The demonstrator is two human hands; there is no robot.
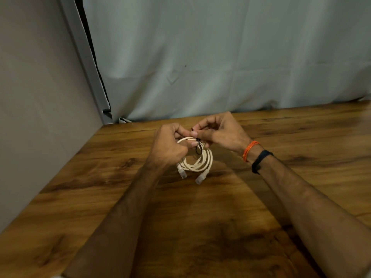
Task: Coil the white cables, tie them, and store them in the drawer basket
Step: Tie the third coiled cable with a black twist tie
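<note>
White cable, wound into a loose round coil, hangs just above the wooden table in the middle of the view, held up between both hands. Furthest left stands a plain grey wall panel, meeting the table's left edge. Next comes the left hand, its fingers curled round the upper left part of the coil, thumb pressed against the strands. Below that hand one clear plug dangles from the coil, and a second plug hangs a little to its right, both near the tabletop. At the top of the coil a thin black tie loops around the bundled strands. The right hand pinches the upper end of that tie between thumb and forefinger, the other fingers tucked in. Further right, an orange thread band and a black band sit on the right wrist. Behind everything a pale curtain drapes down to the table's far edge
</note>
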